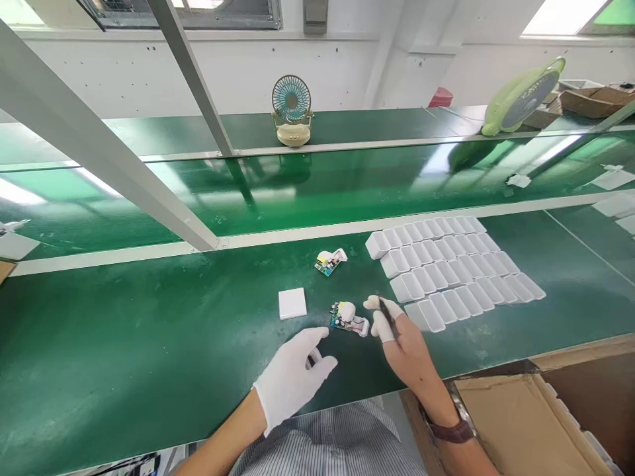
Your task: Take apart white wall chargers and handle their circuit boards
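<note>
My left hand point(296, 370), in a white glove, hovers over the green bench with thumb and fingers apart and nothing held. Just beyond its fingertips lies a small circuit board point(348, 318) with a rounded white part and a white end piece. To the right of that board, my right hand point(404, 337) wears white finger covers and is closed around a slim black tool point(387, 312) that looks like tweezers; its tip is hard to make out. A second circuit board point(330, 262) of similar make lies farther back. Left of the boards sits a flat white square piece point(292, 303).
Several rows of white plastic cases point(446, 271) cover the bench point(149, 357) at right. Cardboard boxes point(530, 423) stand by the front right edge. A grey post point(129, 152) rises at left. The rear shelf holds a small fan point(292, 109) and a green fan point(523, 99).
</note>
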Tool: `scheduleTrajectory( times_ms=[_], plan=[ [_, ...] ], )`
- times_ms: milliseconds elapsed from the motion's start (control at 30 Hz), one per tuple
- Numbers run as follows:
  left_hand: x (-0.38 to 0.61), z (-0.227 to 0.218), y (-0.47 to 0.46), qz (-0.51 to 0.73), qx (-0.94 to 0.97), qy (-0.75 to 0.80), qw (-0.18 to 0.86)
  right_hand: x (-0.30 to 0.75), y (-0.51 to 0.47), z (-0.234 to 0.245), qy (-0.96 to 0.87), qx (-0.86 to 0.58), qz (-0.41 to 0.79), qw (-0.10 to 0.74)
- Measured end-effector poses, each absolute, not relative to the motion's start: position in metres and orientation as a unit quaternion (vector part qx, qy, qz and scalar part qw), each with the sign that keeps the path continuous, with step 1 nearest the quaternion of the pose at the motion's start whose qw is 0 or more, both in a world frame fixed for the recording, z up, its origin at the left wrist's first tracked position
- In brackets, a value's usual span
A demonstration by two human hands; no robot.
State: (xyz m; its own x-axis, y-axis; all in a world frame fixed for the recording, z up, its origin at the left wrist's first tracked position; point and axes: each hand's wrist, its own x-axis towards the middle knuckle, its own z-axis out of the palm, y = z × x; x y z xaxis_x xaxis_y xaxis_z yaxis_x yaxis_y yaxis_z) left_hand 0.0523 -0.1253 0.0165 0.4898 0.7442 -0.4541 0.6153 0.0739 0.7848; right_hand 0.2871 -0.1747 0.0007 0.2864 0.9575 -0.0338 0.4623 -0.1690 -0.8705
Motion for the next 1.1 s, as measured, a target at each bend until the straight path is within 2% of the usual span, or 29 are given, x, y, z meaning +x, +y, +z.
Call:
scheduleTrajectory(
  times_ms=[167,233,333,433,500,600,700,867,1000,1100],
  plan=[
    [0.061,0.011,-0.124,0.114,0.652,0.457,0.594,0.283,-0.158,-0.028,-0.570,-0.705,0.300,0.297],
    [0.062,0.009,-0.124,0.119,0.634,0.453,0.616,0.283,-0.155,-0.034,-0.578,-0.700,0.305,0.289],
    [0.062,0.007,-0.125,0.164,0.610,0.452,0.630,0.288,-0.155,-0.036,-0.533,-0.675,0.364,0.358],
    [0.063,0.006,-0.128,0.265,0.588,0.488,0.588,0.290,-0.158,-0.034,-0.446,-0.609,0.462,0.465],
    [0.066,0.008,-0.129,0.291,0.582,0.499,0.572,0.284,-0.161,-0.031,-0.409,-0.554,0.509,0.517],
    [0.075,0.015,-0.129,0.288,0.589,0.448,0.608,0.265,-0.163,-0.026,-0.411,-0.475,0.553,0.547],
    [0.083,0.022,-0.129,0.310,0.559,0.413,0.648,0.245,-0.162,-0.022,-0.450,-0.418,0.579,0.537],
    [0.079,0.023,-0.128,0.398,0.550,0.435,0.592,0.242,-0.166,-0.016,-0.513,-0.478,0.509,0.499],
    [0.072,0.019,-0.126,0.394,0.556,0.497,0.537,0.252,-0.177,-0.006,-0.522,-0.585,0.410,0.465],
    [0.071,0.016,-0.126,0.399,0.563,0.506,0.518,0.253,-0.184,0.008,-0.582,-0.603,0.354,0.416]
  ],
)
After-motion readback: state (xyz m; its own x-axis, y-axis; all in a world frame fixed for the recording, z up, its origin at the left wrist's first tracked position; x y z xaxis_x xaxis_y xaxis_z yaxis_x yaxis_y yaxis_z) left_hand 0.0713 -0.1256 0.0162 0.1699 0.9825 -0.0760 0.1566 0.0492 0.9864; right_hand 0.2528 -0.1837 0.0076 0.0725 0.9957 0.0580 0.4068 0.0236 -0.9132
